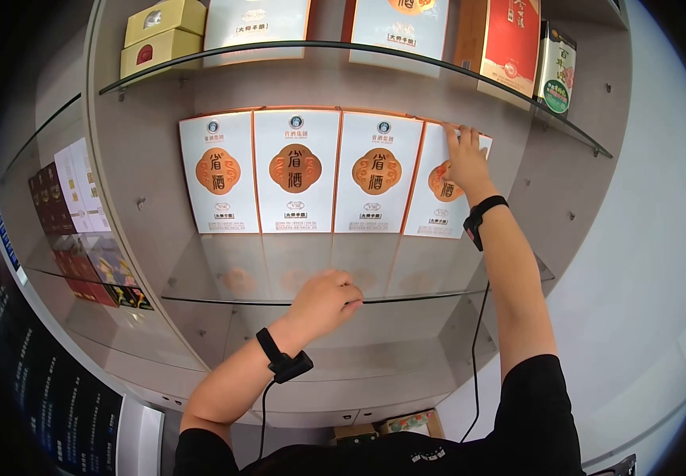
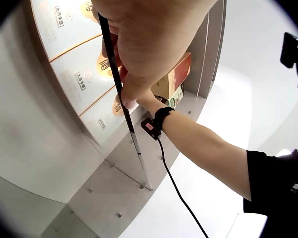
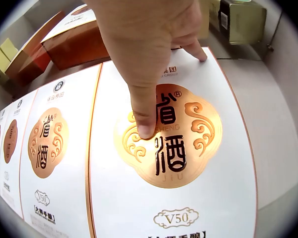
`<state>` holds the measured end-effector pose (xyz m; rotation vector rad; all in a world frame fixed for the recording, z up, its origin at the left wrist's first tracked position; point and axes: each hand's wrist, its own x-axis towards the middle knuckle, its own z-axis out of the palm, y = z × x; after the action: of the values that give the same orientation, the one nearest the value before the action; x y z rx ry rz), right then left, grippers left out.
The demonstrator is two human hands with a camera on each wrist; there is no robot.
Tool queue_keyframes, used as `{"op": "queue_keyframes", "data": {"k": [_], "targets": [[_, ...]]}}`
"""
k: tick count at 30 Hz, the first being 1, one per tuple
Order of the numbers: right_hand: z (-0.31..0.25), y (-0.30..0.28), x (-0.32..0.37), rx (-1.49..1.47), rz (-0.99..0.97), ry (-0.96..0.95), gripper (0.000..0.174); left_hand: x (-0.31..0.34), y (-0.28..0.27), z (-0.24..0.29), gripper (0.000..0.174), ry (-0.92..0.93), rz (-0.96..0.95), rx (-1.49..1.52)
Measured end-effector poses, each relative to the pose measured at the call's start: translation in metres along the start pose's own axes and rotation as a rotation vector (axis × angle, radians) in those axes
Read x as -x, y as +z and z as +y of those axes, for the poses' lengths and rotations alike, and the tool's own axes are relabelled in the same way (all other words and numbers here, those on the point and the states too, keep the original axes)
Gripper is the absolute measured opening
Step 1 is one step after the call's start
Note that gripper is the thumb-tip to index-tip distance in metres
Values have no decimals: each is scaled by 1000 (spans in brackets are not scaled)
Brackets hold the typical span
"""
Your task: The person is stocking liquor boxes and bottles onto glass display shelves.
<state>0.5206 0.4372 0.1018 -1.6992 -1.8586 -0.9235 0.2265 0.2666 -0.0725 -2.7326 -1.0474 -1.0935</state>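
White boxes with orange edges and gold emblems stand side by side on a glass shelf; the rightmost box (image 1: 438,210) is under my right hand (image 1: 467,163). In the right wrist view, the thumb of my right hand (image 3: 144,54) presses the emblem on this box (image 3: 208,198), and a fingertip touches its upper right corner. The head view shows its fingers extended up to the top edge. My left hand (image 1: 323,305) is at the front edge of the shelf (image 1: 406,299), fingers loosely curled. In the left wrist view, that hand (image 2: 154,39) lies against the dark shelf edge (image 2: 111,54).
Above, another glass shelf (image 1: 327,44) bears white boxes, yellow boxes (image 1: 162,51), a red box (image 1: 511,44) and a green-white box (image 1: 557,71). More boxes (image 1: 81,186) stand in the left bay. Black cables hang from both wrist cameras.
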Motion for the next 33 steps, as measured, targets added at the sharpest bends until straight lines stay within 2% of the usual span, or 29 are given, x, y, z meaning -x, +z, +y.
{"op": "queue_keyframes", "data": {"k": [2,5,12,19,24,26,28,33], "targets": [[-1,3,-3,13,5,1,120,2,-1,-3,9,41,127,14],[0,13,-4,40,22,0,119,6,4,-4,9,38,168,55],[11,22,-9,-58,127,-87,118,5,4,-8,7,-12,114,89],[15,22,-5,-105,145,-119,116,5,7,-13,8,37,133,140],[5,28,-1,-8,172,-45,110,4,9,-15,9,56,131,132],[1,39,3,-92,263,2,84,1,9,-19,9,87,153,59],[-31,-104,68,-343,329,-480,51,-3,8,-23,10,126,162,42],[0,-69,203,-417,283,-490,39,-6,10,-24,12,190,169,-18]]}}
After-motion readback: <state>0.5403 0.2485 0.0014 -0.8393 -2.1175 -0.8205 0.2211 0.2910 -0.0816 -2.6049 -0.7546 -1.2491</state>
